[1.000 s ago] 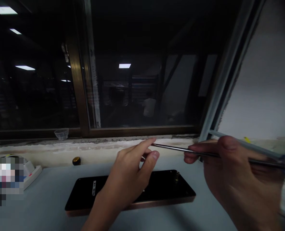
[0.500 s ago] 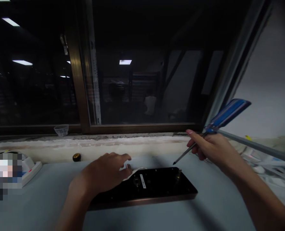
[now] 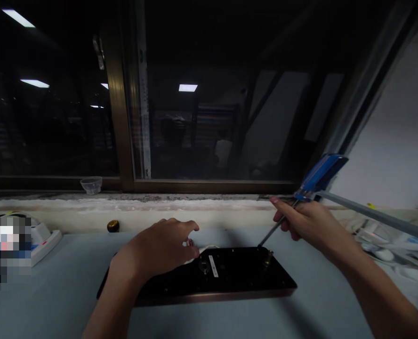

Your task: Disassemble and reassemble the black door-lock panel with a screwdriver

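A long black panel (image 3: 237,282) with rounded corners and a brownish side edge lies on the pale blue table. My left hand (image 3: 156,249) is over its left part, index finger and thumb apart, other fingertips partly hidden. A white cable (image 3: 209,247) runs beside that thumb; no grip on it is visible. My right hand (image 3: 308,221) is closed on a screwdriver (image 3: 320,176) with a blue handle, tilted, its tip at the panel's far edge near the right corner. A small brass-coloured post (image 3: 267,258) stands on the panel close to the tip. A white label (image 3: 213,266) marks its middle.
A round black-and-gold knob (image 3: 113,226) sits by the wall. On the sill is a clear plastic cup (image 3: 92,184). A white device (image 3: 46,242) stands at left, partly pixelated. Beyond a grey bar (image 3: 378,216) at right lie jumbled white items (image 3: 389,249).
The screwdriver tip has come down from just above the panel to its far edge, and the handle has lowered leftward. My left hand keeps its pose; the view has shifted slightly.
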`<state>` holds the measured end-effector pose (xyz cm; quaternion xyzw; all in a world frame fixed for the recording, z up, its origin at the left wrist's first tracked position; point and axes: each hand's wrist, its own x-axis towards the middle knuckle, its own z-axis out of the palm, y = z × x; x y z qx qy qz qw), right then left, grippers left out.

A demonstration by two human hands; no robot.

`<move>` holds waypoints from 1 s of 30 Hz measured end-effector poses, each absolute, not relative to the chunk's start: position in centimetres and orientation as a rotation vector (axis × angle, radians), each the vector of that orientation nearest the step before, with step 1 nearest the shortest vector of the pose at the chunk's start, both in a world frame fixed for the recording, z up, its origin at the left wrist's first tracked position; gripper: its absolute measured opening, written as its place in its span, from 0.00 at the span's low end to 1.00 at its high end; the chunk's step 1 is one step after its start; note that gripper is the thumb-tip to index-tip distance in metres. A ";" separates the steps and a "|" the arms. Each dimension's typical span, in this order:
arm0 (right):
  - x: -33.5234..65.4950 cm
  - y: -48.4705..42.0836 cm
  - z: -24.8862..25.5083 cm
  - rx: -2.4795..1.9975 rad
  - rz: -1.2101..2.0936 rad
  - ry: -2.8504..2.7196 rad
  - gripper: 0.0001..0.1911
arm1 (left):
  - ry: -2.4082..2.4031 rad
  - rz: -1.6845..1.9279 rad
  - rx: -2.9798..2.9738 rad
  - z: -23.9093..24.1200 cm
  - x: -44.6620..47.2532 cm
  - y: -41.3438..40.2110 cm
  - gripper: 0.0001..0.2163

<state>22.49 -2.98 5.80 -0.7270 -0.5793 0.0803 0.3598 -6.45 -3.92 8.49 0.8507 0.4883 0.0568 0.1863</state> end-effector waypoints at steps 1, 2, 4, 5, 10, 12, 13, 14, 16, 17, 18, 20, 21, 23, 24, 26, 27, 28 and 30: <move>22.4 -2.9 5.7 -1.873 0.211 -1.502 0.29 | 1.384 0.157 2.387 8.5 -6.5 -3.9 0.18; 22.4 -2.9 5.7 -1.871 0.216 -1.505 0.29 | 1.397 0.154 2.377 8.5 -6.5 -3.9 0.18; 22.4 -2.9 5.6 -1.871 0.224 -1.501 0.28 | 1.411 0.143 2.369 8.7 -6.4 -3.9 0.18; 22.4 -2.9 5.6 -1.872 0.225 -1.498 0.28 | 1.412 0.137 2.374 8.7 -6.4 -3.9 0.19; 22.4 -3.1 5.7 -1.858 0.232 -1.538 0.29 | 1.399 0.118 2.383 9.0 -6.4 -4.0 0.19; 22.3 -3.1 5.7 -1.851 0.220 -1.557 0.30 | 1.400 0.118 2.385 8.9 -6.4 -3.9 0.19; 22.2 -3.2 5.7 -1.849 0.217 -1.569 0.30 | 1.397 0.119 2.387 8.8 -6.4 -3.9 0.19; 22.2 -3.2 5.8 -1.844 0.218 -1.586 0.30 | 1.393 0.121 2.390 8.8 -6.4 -3.9 0.19; 22.1 -3.3 5.8 -1.813 0.231 -1.647 0.31 | 1.384 0.126 2.388 8.7 -6.4 -3.8 0.19; 22.1 -3.4 5.8 -1.788 0.241 -1.685 0.31 | 1.381 0.129 2.385 8.6 -6.4 -3.8 0.19; 22.1 -3.5 5.8 -1.762 0.252 -1.721 0.31 | 1.377 0.130 2.383 8.6 -6.4 -3.7 0.19; 22.1 -3.8 5.9 -1.717 0.276 -1.784 0.30 | 1.376 0.131 2.381 8.5 -6.4 -3.6 0.18; 22.1 -3.9 6.0 -1.701 0.293 -1.809 0.30 | 1.374 0.131 2.379 8.5 -6.4 -3.6 0.18; 22.0 -3.9 6.0 -1.685 0.321 -1.839 0.29 | 1.376 0.132 2.373 8.4 -6.5 -3.6 0.18; 21.9 -3.8 6.0 -1.684 0.327 -1.839 0.29 | 1.377 0.131 2.368 8.5 -6.5 -3.6 0.19; 21.8 -3.5 5.8 -1.707 0.335 -1.793 0.28 | 1.380 0.125 2.354 8.5 -6.5 -3.6 0.18; 21.8 -3.3 5.7 -1.724 0.344 -1.754 0.27 | 1.385 0.121 2.350 8.6 -6.4 -3.6 0.18; 21.7 -3.1 5.5 -1.737 0.357 -1.710 0.26 | 1.389 0.115 2.350 8.6 -6.4 -3.6 0.18; 21.7 -2.7 5.3 -1.742 0.389 -1.631 0.25 | 1.392 0.099 2.357 8.6 -6.4 -3.5 0.18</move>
